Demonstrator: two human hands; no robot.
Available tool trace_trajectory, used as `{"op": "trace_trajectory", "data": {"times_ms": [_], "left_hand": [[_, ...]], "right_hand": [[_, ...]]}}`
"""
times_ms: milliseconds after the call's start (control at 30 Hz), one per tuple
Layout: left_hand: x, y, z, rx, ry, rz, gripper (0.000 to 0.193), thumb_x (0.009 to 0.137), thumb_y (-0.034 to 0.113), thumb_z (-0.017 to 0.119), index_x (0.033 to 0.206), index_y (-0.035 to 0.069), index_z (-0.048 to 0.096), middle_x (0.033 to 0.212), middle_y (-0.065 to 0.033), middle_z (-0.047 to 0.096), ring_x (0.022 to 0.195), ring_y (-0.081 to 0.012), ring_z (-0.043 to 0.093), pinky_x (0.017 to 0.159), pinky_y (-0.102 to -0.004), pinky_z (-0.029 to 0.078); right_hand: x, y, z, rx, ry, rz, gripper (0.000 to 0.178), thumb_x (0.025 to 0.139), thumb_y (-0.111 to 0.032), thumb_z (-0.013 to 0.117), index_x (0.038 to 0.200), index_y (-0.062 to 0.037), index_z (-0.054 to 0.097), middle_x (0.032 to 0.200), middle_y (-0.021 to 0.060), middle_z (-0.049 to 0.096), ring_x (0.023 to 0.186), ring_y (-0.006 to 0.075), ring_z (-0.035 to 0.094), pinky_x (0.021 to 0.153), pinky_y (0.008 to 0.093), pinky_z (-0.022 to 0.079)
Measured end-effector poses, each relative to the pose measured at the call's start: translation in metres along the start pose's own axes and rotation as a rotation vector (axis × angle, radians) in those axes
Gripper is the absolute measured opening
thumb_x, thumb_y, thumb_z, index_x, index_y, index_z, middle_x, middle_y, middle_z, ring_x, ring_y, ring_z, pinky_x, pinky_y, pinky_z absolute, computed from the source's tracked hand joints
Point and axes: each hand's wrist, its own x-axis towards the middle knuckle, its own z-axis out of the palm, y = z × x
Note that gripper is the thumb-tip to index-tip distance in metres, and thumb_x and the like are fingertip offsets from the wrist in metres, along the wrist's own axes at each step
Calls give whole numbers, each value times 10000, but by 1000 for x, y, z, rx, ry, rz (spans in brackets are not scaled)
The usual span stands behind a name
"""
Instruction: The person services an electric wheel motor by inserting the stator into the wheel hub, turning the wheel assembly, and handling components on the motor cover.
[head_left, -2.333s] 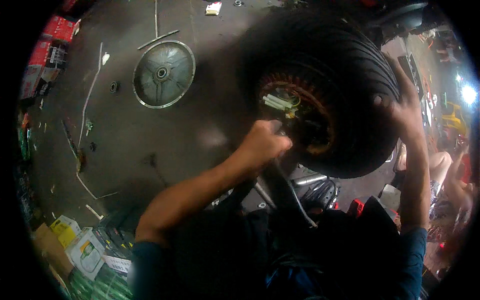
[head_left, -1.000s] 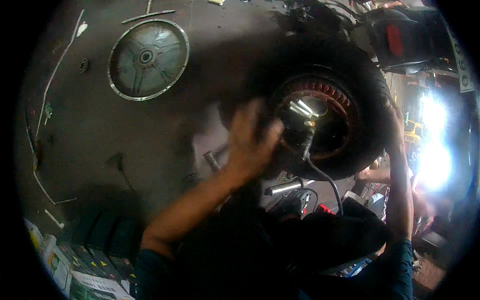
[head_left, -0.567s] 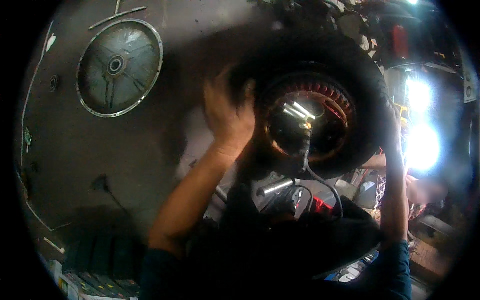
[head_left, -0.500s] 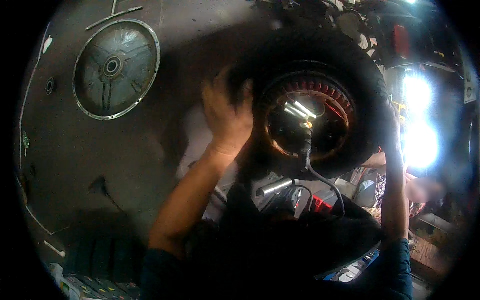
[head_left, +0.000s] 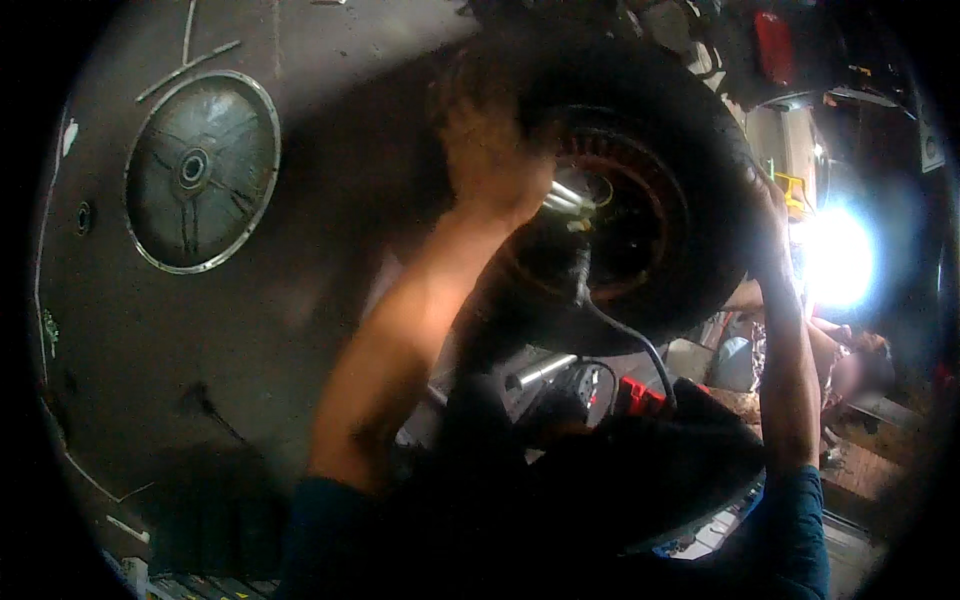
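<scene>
A black tyre (head_left: 690,120) stands in front of me, with a rusty rim and a ring of reddish coils inside it. From its centre a shiny metal shaft end sticks out, with a black cable (head_left: 645,340) running down. My left hand (head_left: 495,165) is over the tyre's left side, near the shaft. Motion smears its fingers, so their grip is unclear. My right hand (head_left: 768,205) holds the tyre's right edge, its fingers partly hidden in shadow. A metal cylinder (head_left: 540,372) lies just below the tyre.
A round metal cover (head_left: 222,215) with a central bearing lies on the floor at left, beside a thin rod (head_left: 188,70). A small ring (head_left: 84,217) lies farther left. Another person (head_left: 860,375) is at right, near a bright light (head_left: 838,258). A red object (head_left: 640,397) sits below the tyre.
My left hand has moved right and up across the tyre's left side, now partly covering the rim. My right hand stays at the tyre's right edge. The whole view has shifted slightly.
</scene>
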Motion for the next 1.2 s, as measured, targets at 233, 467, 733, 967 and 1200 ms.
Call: {"op": "trace_trajectory", "data": {"times_ms": [233, 467, 733, 967, 1200], "left_hand": [[-32, -5, -65, -166, -14, -182, 588, 857, 346, 509, 1301, -4, 348, 1295, -241, 385, 1216, -379, 334, 1053, -452, 180], [-18, -2, 7, 30, -43, 224, 647, 831, 438, 535, 1288, 13, 366, 1268, -237, 389, 1239, -401, 289, 1050, -532, 119], [-11, -27, -17, -75, -1, 110, 610, 815, 350, 599, 1281, 13, 395, 1235, -204, 471, 1155, -372, 419, 1043, -476, 216], [50, -2, -77, -713, -263, -677, 505, 887, 374, 529, 1121, -74, 538, 1143, -134, 562, 1032, -231, 535, 909, -326, 406], [84, -3, -131, -891, -497, -865, 474, 888, 358, 512, 1163, -28, 526, 1133, -118, 568, 1035, -192, 538, 910, -312, 404]], "right_hand": [[8, 8, -5, 27, -102, -114, 702, 788, -450, 595, 1250, 55, 440, 1182, 185, 536, 1073, 242, 519, 942, 322, 369], [-5, -12, 6, 22, -41, -101, 730, 764, -455, 621, 1250, 58, 440, 1177, 196, 540, 1084, 259, 521, 942, 325, 379], [-8, -21, -2, 82, -99, -25, 752, 726, -557, 614, 1220, -2, 497, 1172, 201, 543, 1098, 307, 520, 964, 363, 373], [-33, -33, 9, -123, 45, -307, 798, 707, -601, 610, 1216, 3, 498, 1167, 207, 544, 1089, 310, 526, 983, 374, 365], [-53, -50, 9, 856, -599, 50, 760, 735, -467, 658, 1286, -38, 357, 1182, 149, 532, 1099, 264, 514, 972, 352, 386]]}}
